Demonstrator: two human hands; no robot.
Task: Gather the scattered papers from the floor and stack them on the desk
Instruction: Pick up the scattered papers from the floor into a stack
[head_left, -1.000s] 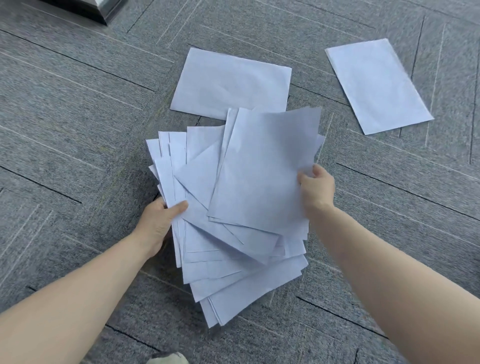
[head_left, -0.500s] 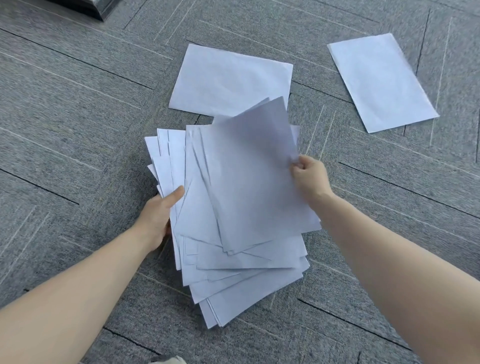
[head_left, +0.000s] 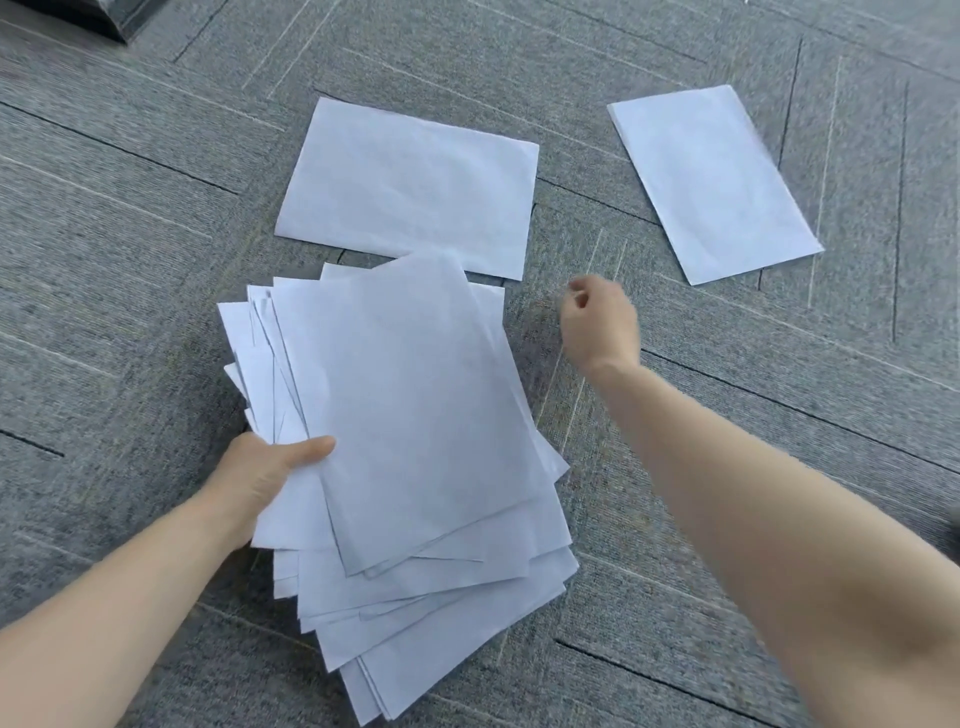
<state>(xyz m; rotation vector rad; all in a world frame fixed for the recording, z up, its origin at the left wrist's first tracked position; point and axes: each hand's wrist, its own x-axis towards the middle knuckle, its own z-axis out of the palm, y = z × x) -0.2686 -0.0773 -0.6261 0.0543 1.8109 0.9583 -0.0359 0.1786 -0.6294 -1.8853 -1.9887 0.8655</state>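
A loose, fanned stack of white papers (head_left: 415, 441) is held above the grey carpet by my left hand (head_left: 265, 473), which grips its left edge with the thumb on top. My right hand (head_left: 600, 325) hovers to the right of the stack, apart from it, fingers curled and holding nothing. Two single white sheets lie flat on the floor: one sheet (head_left: 410, 184) just beyond the stack, another sheet (head_left: 711, 179) at the far right. The desk is not in view.
Grey carpet tiles (head_left: 130, 234) with dark seams cover the floor. A dark object (head_left: 104, 15) sits at the top left corner.
My right hand has let go of the top sheet, which now lies on the stack, and has moved right and forward. My left hand keeps its hold.
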